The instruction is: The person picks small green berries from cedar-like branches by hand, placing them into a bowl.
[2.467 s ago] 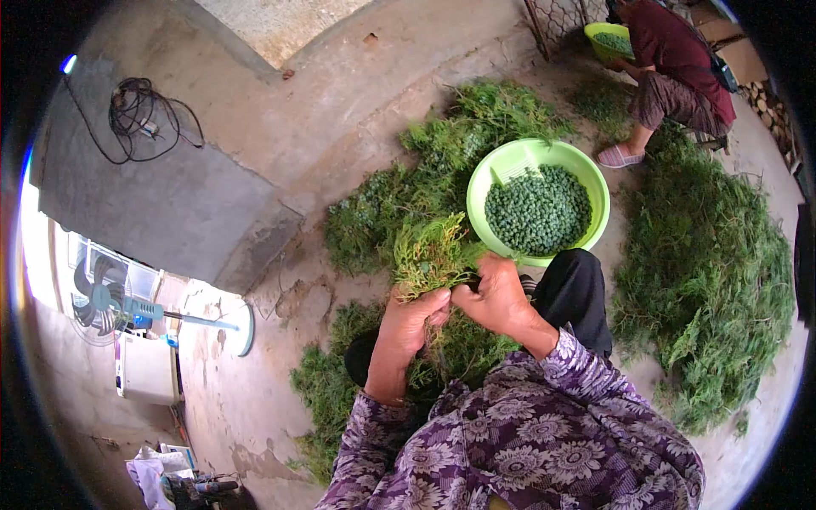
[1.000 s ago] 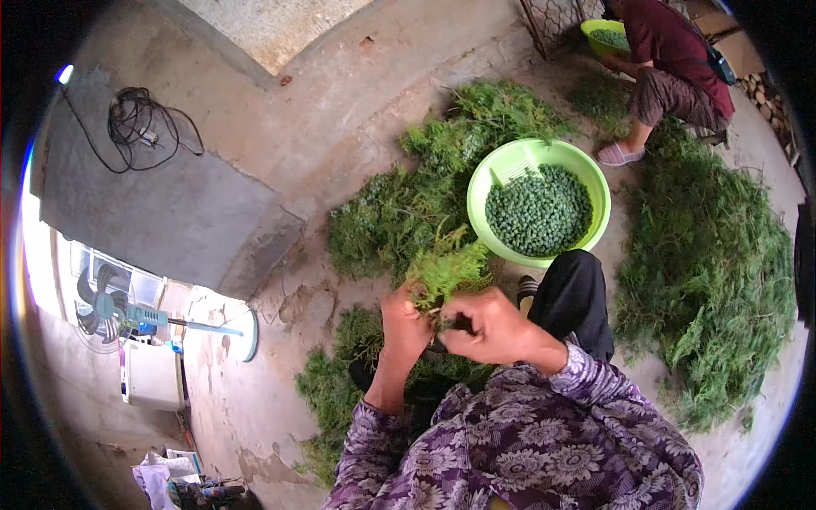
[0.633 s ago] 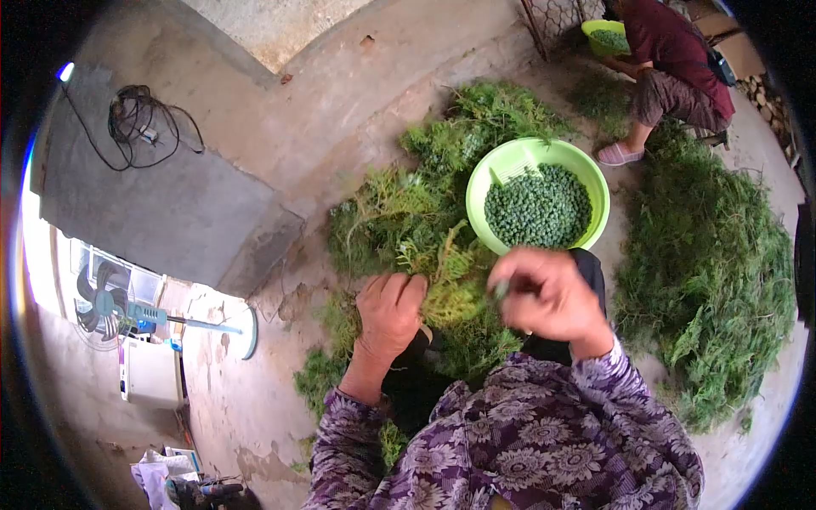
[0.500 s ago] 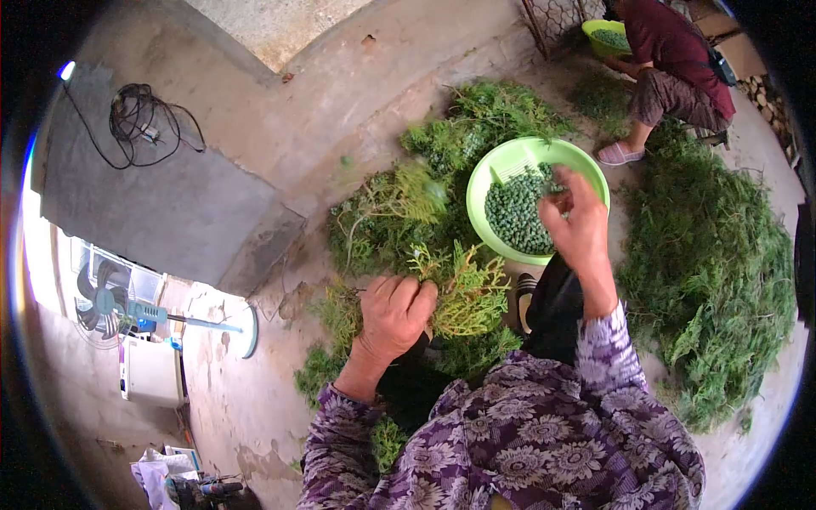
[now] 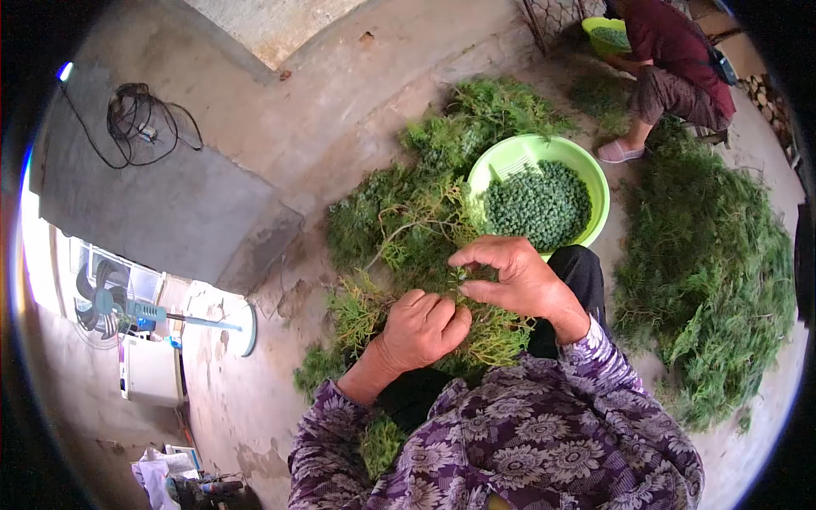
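Observation:
My left hand [image 5: 423, 331] is closed round the stem of a leafy green conifer sprig [image 5: 500, 338], whose yellow-green foliage shows below and to the right of the fist. Close by, my right hand [image 5: 523, 279] has its thumb and forefinger curved and apart, with a small green tip of the sprig between them. Just beyond the right hand stands a light green plastic basin [image 5: 601, 200]. Many small round blue-green cones [image 5: 540, 204] fill its bottom.
Cut conifer branches [image 5: 382, 221] lie left of the basin, and a larger heap [image 5: 705, 289] lies to the right. A seated person [image 5: 680, 76] at the upper right holds another green basin [image 5: 595, 36]. A standing fan [image 5: 127, 308] and a coiled cable [image 5: 140, 123] are at the left.
My right hand has come down from over the basin to the sprig beside my left hand. My left hand has shifted slightly right and down, still holding the sprig.

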Tool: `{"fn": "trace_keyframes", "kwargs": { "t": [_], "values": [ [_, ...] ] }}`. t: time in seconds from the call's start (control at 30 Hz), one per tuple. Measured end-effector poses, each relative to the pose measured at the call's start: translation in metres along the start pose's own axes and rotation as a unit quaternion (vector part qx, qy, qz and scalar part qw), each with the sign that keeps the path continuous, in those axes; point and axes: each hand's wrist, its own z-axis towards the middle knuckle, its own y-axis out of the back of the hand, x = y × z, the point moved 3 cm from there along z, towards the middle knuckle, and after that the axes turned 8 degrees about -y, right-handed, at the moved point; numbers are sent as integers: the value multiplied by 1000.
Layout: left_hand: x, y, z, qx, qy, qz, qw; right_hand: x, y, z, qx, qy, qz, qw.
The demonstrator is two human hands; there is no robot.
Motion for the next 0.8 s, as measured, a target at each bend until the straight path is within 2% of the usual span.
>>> {"fn": "trace_keyframes", "kwargs": {
  "t": [0.13, 0.23, 0.3, 0.37, 0.4, 0.47, 0.5, 0.57, 0.6, 0.63, 0.7, 0.73, 0.77, 0.8],
  "values": [
    [-1, 0, -4, 17, 8, -12, 1000, -2, -5, -1, 25, -5, -19, 999],
    [-1, 2, -2, 13, 19, -15, 1000, 1, -9, -2, -28, 2, -88, 996],
    [-7, 1, -4, 15, 20, -34, 999, -2, -1, -4, -200, -77, -142, 966],
    [-9, 1, -7, 20, 21, -53, 998, -10, 19, -3, -270, -123, -72, 952],
    [-6, 3, -9, 0, 53, -64, 997, -12, 31, -3, -305, -124, -29, 944],
    [0, 11, -14, -19, 125, -67, 990, -21, 52, -2, -372, -76, -84, 921],
    [1, 11, -17, -20, 125, -69, 990, -28, 62, 0, -387, -77, -125, 910],
    [11, 11, -30, -141, 292, -144, 935, -54, 76, 3, -375, -107, -256, 884],
    [14, 8, -37, -222, 378, -278, 855, -65, 79, -4, -377, -105, -256, 884],
    [18, 4, -43, -223, 375, -275, 857, -78, 80, -11, -355, -132, -277, 883],
    [31, -2, -66, -307, 563, -322, 696, -93, 69, -23, -330, -162, -296, 882],
    [33, -3, -62, -410, 536, -443, 590, -104, 58, -28, -239, -218, -123, 938],
    [36, -4, -61, -408, 537, -443, 590, -111, 45, -34, -139, -265, 56, 953],
    [40, -6, -59, -439, 500, -506, 548, -112, 34, -37, -68, -284, 72, 954]
  ]
}}
